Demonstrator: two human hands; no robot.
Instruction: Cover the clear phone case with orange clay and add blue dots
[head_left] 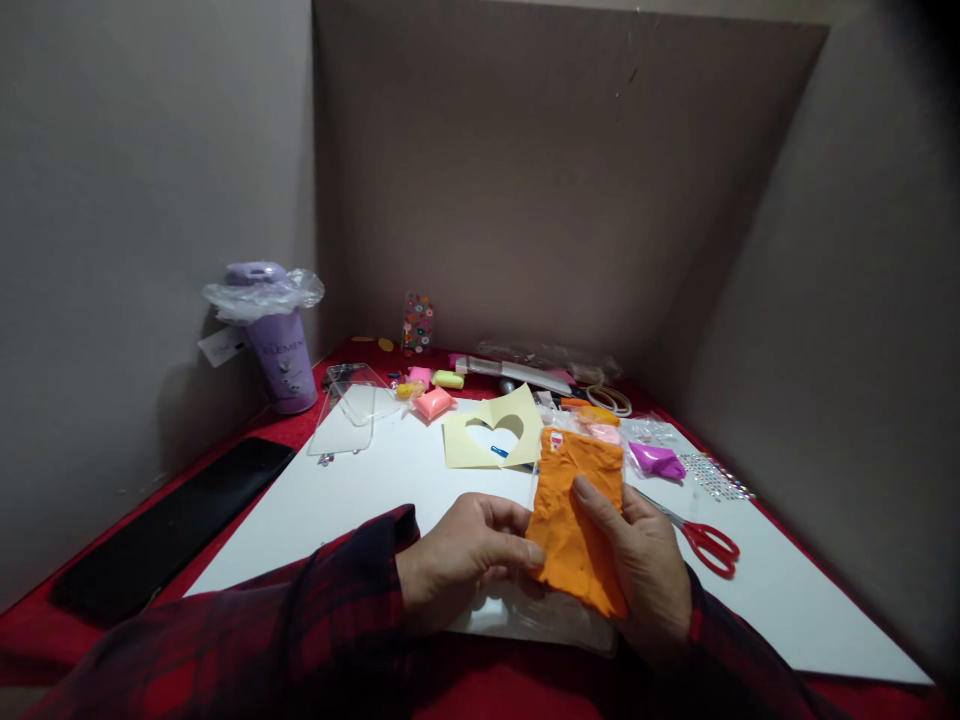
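Both hands hold a phone case covered with orange clay [574, 550], raised and tilted above the front of the white board. A small cutout shows at the case's upper left corner, and a clear edge peeks out along its left side. My left hand [476, 555] pinches the lower left edge, thumb on the clay. From the right, my right hand [649, 560] grips the case, its thumb pressed flat on the orange surface and its fingers behind. Just beyond lies a yellow paper with a heart-shaped hole [461, 445]. Red-handled scissors [712, 550] rest beside my right hand.
A white board [300, 530] covers much of the red cloth. Clear phone cases [341, 425] and a black phone [180, 525] lie left, near a purple tumbler [281, 350]. Clay packets [435, 403], a purple clay packet [658, 461] and a rhinestone sheet [720, 477] sit farther back.
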